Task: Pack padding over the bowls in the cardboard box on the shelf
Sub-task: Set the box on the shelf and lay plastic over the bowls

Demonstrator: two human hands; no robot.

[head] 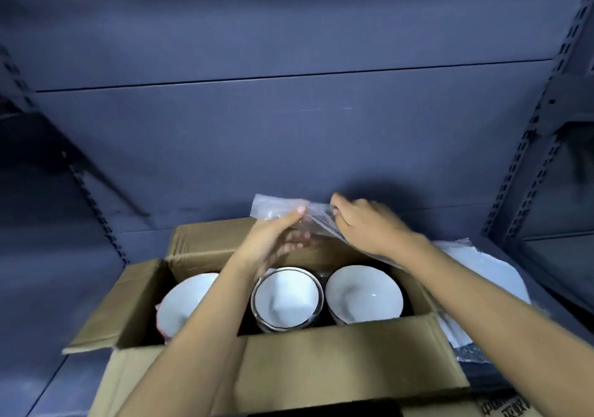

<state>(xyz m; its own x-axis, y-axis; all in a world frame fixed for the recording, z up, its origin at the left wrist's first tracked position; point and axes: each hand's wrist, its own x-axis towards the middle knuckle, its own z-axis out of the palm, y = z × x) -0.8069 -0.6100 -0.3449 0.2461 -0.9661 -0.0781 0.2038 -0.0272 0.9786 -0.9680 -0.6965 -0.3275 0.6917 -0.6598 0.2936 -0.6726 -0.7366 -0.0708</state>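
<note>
Back panel [289, 46] dark blue-grey metal, fills upper view. Thin horizontal seam [289, 77] across it, sloping slightly up to right. Right upright [527, 146] grey, rows of slots, leaning in from top right corner. Left upright [93, 198] slotted too, running diagonally down. Dark slanted bracket [48, 133] above it, blurred. Neighbouring bay [572, 165] past right upright, dim, contents unclear. Printed carton [501, 407] at bottom right corner, black characters, cut off by edge. Black object [321, 408] at bottom edge, unidentifiable.

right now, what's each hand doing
left hand: holding the wrap, thumb on top and fingers underneath.
right hand: closed on the same wrap.
</note>
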